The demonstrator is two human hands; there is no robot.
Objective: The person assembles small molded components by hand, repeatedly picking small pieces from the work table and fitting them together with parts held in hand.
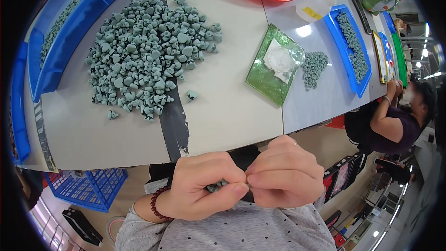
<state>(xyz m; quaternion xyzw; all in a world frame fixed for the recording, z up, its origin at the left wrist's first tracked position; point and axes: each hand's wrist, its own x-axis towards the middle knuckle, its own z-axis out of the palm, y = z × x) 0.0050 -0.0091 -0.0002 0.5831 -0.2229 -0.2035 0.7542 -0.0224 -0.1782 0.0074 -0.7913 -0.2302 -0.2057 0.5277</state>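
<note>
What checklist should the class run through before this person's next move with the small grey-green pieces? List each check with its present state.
1. Left hand has a grip on grey-green pieces: ok.
2. Right hand meets the left at the fingertips: ok.
3. What the right fingers pinch: cannot tell, hidden.
4. Loose pile lies on the table, apart from both hands: ok.
5. Stray piece sits beside the pile: ok.
6. Green tray lies flat on the table: ok.
</note>
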